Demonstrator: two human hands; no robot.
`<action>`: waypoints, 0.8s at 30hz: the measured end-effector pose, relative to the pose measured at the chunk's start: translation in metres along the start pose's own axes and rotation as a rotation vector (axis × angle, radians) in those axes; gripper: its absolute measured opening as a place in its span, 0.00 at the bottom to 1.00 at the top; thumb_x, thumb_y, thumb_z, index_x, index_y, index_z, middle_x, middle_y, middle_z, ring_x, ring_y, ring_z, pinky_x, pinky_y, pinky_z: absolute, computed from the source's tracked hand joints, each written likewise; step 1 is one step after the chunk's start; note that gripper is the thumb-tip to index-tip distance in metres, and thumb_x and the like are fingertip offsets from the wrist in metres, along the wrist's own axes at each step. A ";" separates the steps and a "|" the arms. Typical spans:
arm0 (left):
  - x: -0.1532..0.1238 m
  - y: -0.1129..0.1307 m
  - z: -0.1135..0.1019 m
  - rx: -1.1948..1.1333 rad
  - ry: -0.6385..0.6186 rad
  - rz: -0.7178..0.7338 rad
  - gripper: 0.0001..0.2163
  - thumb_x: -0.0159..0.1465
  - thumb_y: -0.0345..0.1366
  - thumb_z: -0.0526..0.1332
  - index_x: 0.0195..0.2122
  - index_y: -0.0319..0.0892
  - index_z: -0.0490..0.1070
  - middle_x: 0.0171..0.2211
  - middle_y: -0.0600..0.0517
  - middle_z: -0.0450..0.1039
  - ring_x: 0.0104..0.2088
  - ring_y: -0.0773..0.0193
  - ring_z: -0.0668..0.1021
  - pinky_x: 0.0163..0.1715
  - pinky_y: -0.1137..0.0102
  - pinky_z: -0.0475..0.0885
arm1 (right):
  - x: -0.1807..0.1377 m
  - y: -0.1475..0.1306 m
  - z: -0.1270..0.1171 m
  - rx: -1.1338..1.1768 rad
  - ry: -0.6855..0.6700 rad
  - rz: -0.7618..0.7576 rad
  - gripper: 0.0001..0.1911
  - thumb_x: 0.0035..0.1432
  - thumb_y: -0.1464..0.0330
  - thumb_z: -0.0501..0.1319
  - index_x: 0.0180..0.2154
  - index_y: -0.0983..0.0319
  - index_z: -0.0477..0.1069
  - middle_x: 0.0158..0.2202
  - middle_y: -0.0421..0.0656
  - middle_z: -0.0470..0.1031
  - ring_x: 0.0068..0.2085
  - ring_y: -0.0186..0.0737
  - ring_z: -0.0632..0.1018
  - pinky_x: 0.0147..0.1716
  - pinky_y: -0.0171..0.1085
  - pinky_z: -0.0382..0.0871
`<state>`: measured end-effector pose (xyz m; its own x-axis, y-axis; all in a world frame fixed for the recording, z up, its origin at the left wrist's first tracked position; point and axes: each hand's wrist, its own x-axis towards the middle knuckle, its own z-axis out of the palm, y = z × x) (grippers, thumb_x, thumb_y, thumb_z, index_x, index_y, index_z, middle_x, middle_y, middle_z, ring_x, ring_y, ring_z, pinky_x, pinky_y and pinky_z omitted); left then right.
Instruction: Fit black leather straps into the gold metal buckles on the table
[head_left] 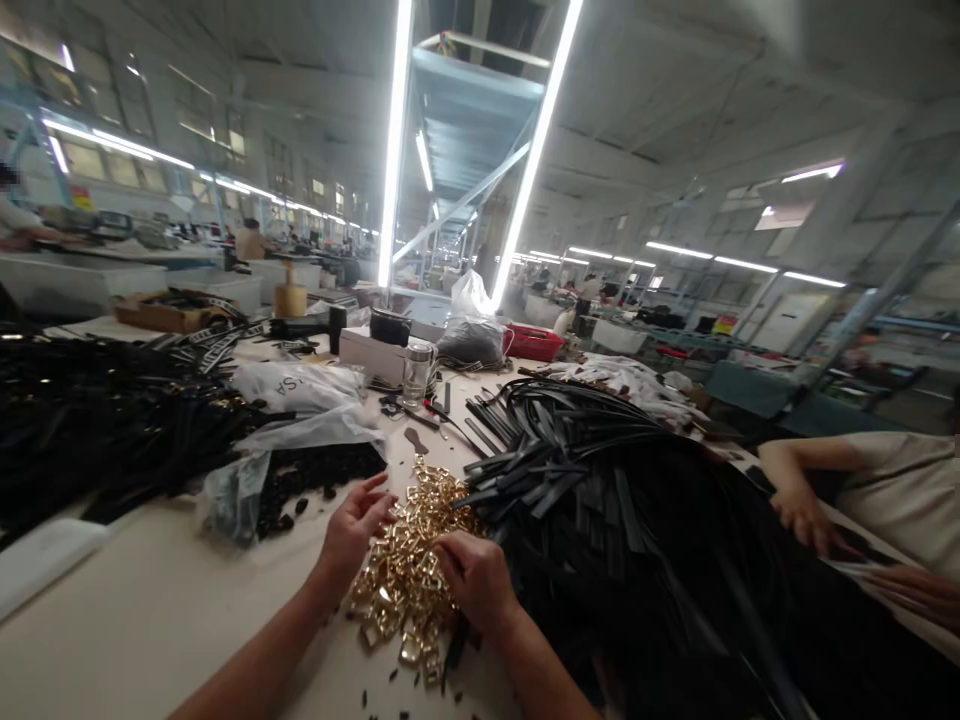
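A heap of gold metal buckles [411,560] lies on the pale table [112,640] in front of me. My left hand [355,523] rests on the heap's left side, its fingers curled and pinching among the buckles. My right hand [475,577] lies on the heap's right side with fingers closed over some buckles. Beside it on the right spreads a big pile of black belt straps [600,500].
A clear plastic bag of small black parts [300,480] lies left of the buckles, past it more black straps [90,420]. A glass jar [417,372], white box [371,355] and red tray [534,343] stand farther back. Another person's arm [795,490] rests at the right.
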<state>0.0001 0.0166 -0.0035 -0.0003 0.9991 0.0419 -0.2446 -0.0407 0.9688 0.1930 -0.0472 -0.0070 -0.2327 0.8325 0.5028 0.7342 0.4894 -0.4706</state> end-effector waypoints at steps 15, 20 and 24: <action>0.009 -0.012 -0.007 0.166 0.005 0.138 0.20 0.55 0.43 0.63 0.46 0.39 0.70 0.29 0.50 0.76 0.24 0.65 0.76 0.21 0.73 0.69 | 0.020 0.004 -0.024 -0.131 0.133 0.076 0.19 0.62 0.75 0.48 0.52 0.60 0.67 0.51 0.46 0.71 0.52 0.38 0.72 0.52 0.34 0.64; 0.006 -0.009 -0.004 0.123 -0.004 0.091 0.19 0.52 0.41 0.65 0.43 0.39 0.72 0.28 0.50 0.76 0.23 0.65 0.76 0.21 0.73 0.69 | 0.042 0.021 -0.033 -0.530 -0.119 0.148 0.20 0.62 0.76 0.48 0.54 0.60 0.65 0.55 0.46 0.69 0.52 0.38 0.71 0.51 0.34 0.61; 0.006 -0.009 -0.003 0.106 0.005 0.089 0.18 0.51 0.41 0.65 0.42 0.39 0.73 0.27 0.50 0.76 0.23 0.66 0.75 0.21 0.73 0.68 | 0.057 0.044 -0.033 -0.638 -0.208 0.174 0.16 0.60 0.76 0.52 0.46 0.60 0.72 0.49 0.48 0.73 0.49 0.41 0.72 0.49 0.39 0.58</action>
<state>-0.0007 0.0231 -0.0131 -0.0227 0.9916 0.1273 -0.1396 -0.1293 0.9817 0.2333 0.0129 0.0252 -0.1481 0.9488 0.2790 0.9887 0.1488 0.0187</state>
